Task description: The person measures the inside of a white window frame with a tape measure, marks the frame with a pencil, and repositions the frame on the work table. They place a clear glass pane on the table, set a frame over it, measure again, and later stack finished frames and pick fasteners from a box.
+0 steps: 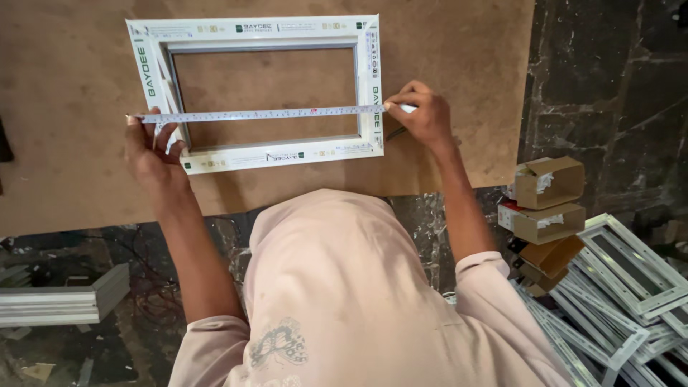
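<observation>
White plastic frame point(256, 154) lies upper centre on the brown board point(64, 72). Tape measure point(258, 113) spans it: left hand point(152, 147) pinches 1 end, right hand point(423, 115) grips the other. Any slack or left-end slip could skew the reading.

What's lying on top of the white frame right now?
A tape measure stretches across the frame, pinned by the left hand at one side and the right hand at the other. The left hand covers part of the frame's corner.
</observation>
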Tool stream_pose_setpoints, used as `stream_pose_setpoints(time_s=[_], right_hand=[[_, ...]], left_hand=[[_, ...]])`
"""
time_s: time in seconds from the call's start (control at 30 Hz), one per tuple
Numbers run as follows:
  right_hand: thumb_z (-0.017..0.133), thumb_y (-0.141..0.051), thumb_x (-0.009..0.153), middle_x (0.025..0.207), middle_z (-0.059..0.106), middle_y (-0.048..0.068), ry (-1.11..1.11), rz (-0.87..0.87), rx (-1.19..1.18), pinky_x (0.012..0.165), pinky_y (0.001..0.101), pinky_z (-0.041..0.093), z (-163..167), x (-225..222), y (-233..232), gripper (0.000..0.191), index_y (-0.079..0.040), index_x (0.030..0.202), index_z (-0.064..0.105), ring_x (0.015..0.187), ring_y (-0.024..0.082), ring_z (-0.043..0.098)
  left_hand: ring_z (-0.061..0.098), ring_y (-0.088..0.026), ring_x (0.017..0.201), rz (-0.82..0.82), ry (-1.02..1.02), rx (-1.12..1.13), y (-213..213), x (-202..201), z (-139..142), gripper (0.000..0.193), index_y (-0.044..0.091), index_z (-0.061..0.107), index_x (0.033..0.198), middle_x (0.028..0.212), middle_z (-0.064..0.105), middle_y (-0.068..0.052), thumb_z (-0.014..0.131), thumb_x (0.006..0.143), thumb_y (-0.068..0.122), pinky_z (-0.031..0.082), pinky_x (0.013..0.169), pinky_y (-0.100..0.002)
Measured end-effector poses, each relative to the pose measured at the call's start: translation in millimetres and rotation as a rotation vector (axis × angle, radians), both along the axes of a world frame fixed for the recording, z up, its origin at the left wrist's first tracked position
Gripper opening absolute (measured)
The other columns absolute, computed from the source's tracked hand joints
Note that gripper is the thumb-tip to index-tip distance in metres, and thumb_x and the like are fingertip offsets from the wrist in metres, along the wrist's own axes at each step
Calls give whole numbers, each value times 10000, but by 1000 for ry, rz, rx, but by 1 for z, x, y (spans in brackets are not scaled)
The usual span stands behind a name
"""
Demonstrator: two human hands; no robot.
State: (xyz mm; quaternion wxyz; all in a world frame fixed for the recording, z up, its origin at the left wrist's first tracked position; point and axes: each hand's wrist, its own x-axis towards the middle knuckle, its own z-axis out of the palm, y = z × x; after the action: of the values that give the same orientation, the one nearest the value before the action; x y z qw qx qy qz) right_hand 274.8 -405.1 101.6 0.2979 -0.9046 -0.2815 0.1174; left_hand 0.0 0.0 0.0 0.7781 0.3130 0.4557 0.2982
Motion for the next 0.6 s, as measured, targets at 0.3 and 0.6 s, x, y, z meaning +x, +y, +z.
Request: stream_pose_setpoints(time_s=[0.3, 0.6], right_hand=[[809, -360, 905, 966, 696, 83, 84, 45, -135, 741, 417, 530, -66, -40, 73, 246, -124, 977, 809, 870, 297, 694], [806, -319, 888, 930, 700, 55, 85, -26, -61, 730, 378, 535, -53, -138, 127, 227, -109, 976, 814, 841, 249, 700]], left_hand=[[772, -225, 869, -60, -24, -166, 1, -4, -33, 225, 55, 641, 1105, 991, 738, -87, 600, 1068, 273, 523, 584, -308], [657, -159, 573, 21, 105, -140, 60, -79, 4, 300, 14, 656, 1139, 1061, 799, -169, 602, 1061, 299, 456, 412, -284]])
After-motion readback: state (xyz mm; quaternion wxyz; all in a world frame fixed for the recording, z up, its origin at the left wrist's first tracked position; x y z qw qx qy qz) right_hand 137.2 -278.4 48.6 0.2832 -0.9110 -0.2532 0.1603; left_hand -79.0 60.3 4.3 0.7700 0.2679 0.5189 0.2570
